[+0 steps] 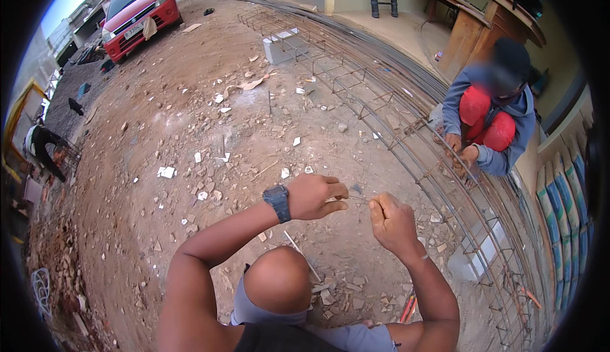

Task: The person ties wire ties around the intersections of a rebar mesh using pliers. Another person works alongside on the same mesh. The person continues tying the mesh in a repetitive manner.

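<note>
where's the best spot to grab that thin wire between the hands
Probably at its bare middle, pinched from above. The thin wire runs roughly level between the left hand and the right hand, each closed on an end, so only the short middle span is exposed and open from above.

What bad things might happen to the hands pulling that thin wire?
The left hand and right hand are bare and pinch a thin wire between them, so its end might prick or cut a finger. Broken stones cover the dirt, so a knee set down could get scraped. The long steel bar cage close by has bar ends that could snag a sleeve.
</note>
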Demonstrator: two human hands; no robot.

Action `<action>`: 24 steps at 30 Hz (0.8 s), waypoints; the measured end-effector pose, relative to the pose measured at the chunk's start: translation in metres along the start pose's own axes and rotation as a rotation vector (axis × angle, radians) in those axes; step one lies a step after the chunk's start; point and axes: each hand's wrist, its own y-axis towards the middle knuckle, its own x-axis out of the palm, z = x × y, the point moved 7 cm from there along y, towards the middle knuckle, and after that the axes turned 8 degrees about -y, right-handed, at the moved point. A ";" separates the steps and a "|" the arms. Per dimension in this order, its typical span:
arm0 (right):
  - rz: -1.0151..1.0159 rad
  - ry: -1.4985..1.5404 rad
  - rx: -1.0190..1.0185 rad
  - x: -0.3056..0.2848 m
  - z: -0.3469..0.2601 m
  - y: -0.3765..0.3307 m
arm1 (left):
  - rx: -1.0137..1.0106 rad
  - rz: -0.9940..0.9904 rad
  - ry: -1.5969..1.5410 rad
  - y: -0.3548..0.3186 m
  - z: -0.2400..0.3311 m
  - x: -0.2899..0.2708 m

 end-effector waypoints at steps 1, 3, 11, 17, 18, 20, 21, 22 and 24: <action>0.063 -0.014 -0.078 -0.008 -0.003 0.003 | -0.051 -0.056 -0.074 -0.003 -0.008 0.002; 0.169 -0.084 -0.208 -0.020 -0.009 0.006 | -0.156 -0.171 -0.210 -0.007 -0.023 0.003; 0.481 -0.207 -0.452 -0.080 -0.055 0.032 | -0.037 0.296 0.191 0.002 0.025 -0.156; 0.633 -0.044 -0.474 -0.075 -0.077 0.085 | 0.041 0.616 0.656 -0.009 0.025 -0.244; 0.580 -0.006 -0.431 -0.052 -0.074 0.092 | -0.052 0.611 0.721 -0.020 -0.007 -0.239; 0.445 0.034 -0.317 0.010 -0.058 0.095 | -0.230 0.607 0.838 -0.046 -0.090 -0.217; 0.378 0.032 -0.256 0.040 -0.043 0.093 | -0.327 0.581 0.785 -0.056 -0.134 -0.193; 0.314 0.069 -0.188 0.074 -0.032 0.088 | -0.331 0.558 0.731 -0.072 -0.165 -0.169; 0.179 0.071 -0.063 0.139 0.001 0.070 | -0.625 0.371 0.417 -0.089 -0.217 -0.102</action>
